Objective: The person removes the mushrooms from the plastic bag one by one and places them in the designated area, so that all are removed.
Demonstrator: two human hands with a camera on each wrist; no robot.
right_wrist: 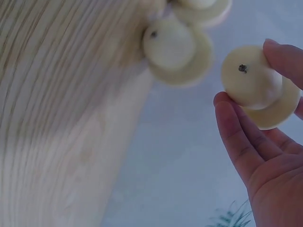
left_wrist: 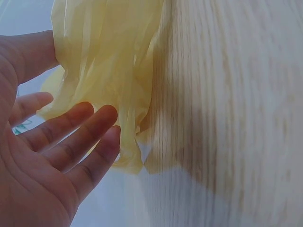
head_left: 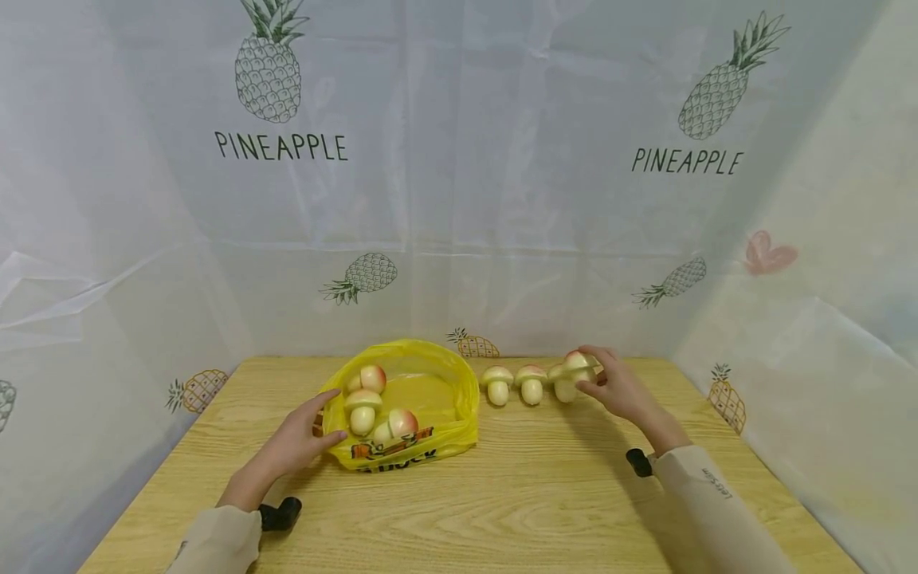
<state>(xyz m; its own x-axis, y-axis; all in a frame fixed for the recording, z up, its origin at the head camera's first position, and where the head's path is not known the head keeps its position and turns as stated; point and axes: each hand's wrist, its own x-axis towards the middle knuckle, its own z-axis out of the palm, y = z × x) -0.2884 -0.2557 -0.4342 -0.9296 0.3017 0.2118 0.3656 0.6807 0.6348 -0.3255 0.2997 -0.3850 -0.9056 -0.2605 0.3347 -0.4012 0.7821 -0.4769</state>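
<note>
Pale sleeves (head_left: 717,502) cross the desk (head_left: 502,510); near its far edge, my right hand (head_left: 622,391) pinches a mushroom (right_wrist: 251,82); my left hand (head_left: 296,440), fingers apart, touches the yellow bag (head_left: 455,434).

Your R hand (head_left: 621,391) in the head cam covers pt of the held mushroom (head_left: 576,363), which itself blocks pt of the standing mushroom (head_left: 561,391) behind, & folds in your yellow bag (head_left: 452,432) break up its print (head_left: 394,456), so you can't read it all. Your L wrist cam crops the bag at the top edge & your L hand (left_wrist: 42,177) at the L edge, w/ the bag's wall hiding its contents. Your R wrist cam cuts one mushroom (right_wrist: 201,5) at the top edge, & the wood grain (right_wrist: 61,118) looks blurry.
</note>
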